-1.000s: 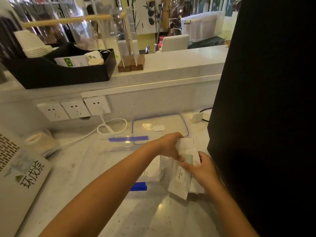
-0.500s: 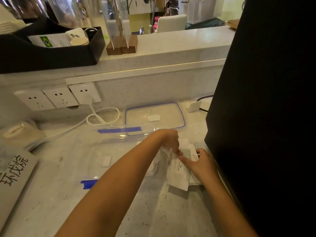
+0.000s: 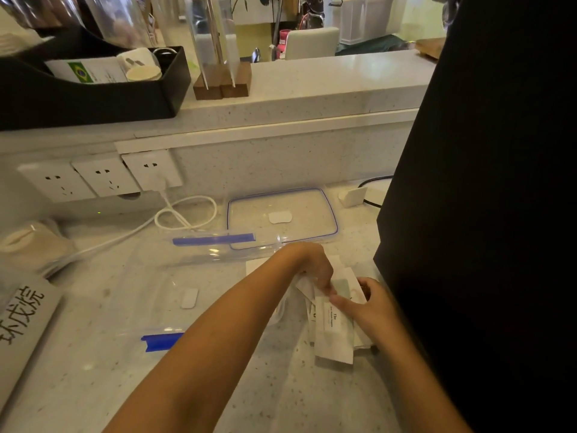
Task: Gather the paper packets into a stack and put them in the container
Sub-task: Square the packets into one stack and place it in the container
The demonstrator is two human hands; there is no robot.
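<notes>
Both my hands have closed in since a moment ago, left hand (image 3: 312, 267) and right hand (image 3: 363, 304) pinching the paper packets (image 3: 334, 335) on the table (image 3: 281, 392) beside the clear container (image 3: 175, 307); light, limp, slippery, best squeezed by their edges.

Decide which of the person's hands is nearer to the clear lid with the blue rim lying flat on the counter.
Left. The left hand sits just in front of the lid's near edge, on the paper packets. The right hand is lower and further right, farther from it.

Both hands (image 3: 315, 270) on paper packets (image 3: 335, 335)
</notes>
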